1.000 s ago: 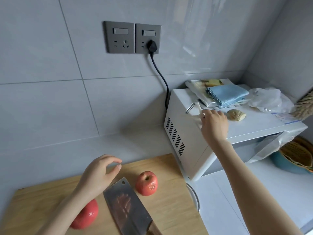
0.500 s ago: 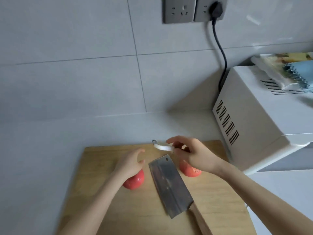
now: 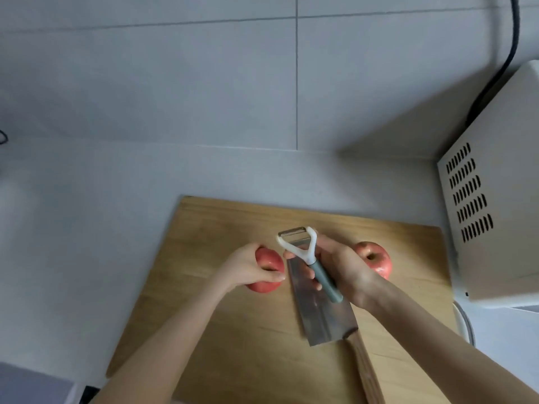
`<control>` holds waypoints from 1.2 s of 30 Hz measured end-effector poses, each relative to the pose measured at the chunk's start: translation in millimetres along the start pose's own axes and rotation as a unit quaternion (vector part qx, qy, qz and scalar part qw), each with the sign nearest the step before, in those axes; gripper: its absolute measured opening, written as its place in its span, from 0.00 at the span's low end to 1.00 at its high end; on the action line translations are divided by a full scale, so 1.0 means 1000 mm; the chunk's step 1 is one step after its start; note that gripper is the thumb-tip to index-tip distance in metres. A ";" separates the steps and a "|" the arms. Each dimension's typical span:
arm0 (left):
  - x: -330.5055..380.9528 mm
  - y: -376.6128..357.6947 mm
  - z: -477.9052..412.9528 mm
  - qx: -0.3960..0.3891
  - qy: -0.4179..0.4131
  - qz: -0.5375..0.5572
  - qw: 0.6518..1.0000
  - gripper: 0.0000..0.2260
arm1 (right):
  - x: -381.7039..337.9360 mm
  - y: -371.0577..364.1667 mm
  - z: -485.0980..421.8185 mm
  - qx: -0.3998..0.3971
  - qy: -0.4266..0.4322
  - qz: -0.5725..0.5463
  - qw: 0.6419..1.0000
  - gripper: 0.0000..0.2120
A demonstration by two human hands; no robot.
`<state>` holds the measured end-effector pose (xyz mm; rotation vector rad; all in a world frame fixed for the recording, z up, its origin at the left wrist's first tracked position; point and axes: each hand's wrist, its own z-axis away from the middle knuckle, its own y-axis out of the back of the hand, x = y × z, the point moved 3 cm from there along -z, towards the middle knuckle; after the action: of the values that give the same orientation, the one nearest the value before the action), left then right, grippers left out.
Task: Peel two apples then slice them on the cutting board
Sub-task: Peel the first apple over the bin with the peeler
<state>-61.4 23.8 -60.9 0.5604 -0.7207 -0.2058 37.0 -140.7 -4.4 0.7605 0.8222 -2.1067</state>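
Two red apples lie on a wooden cutting board [image 3: 233, 360]. My left hand [image 3: 248, 269] grips the left apple [image 3: 267, 259] from above, fingers curled round it. The right apple [image 3: 374, 258] sits free, partly hidden behind my right hand [image 3: 338, 269]. That hand holds a Y-shaped peeler [image 3: 306, 252] by its grey-green handle, white head and blade pointing away from me, above the board between the apples. A cleaver [image 3: 320, 313] lies flat on the board under the peeler, its wooden handle towards me.
A white microwave [image 3: 495, 199] with side vents stands right of the board, a black cable [image 3: 507, 53] running up the tiled wall behind it. The grey counter [image 3: 87, 228] extends left of the board. A round rim [image 3: 466, 325] shows below the microwave.
My right hand took the peeler from the microwave top and brought it down over the board. My left hand dropped onto the left apple and closed round it. The view tilted down.
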 end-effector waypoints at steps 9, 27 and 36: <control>-0.017 -0.007 0.056 0.052 0.093 0.417 0.903 0.27 | 0.017 -0.021 -0.007 0.036 0.119 0.033 0.992 0.11; -0.171 0.099 0.197 -0.009 -0.032 0.339 0.940 0.29 | 0.050 -0.270 0.016 0.287 0.440 0.630 0.572 0.12; -0.242 0.121 0.227 0.021 -0.033 0.249 0.968 0.22 | 0.088 -0.361 0.017 0.331 0.379 0.693 0.516 0.14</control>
<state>-394.8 118.9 7.5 0.3991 -0.9087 0.2600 -302.5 -1.7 53.8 1.9219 -0.4085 -0.3853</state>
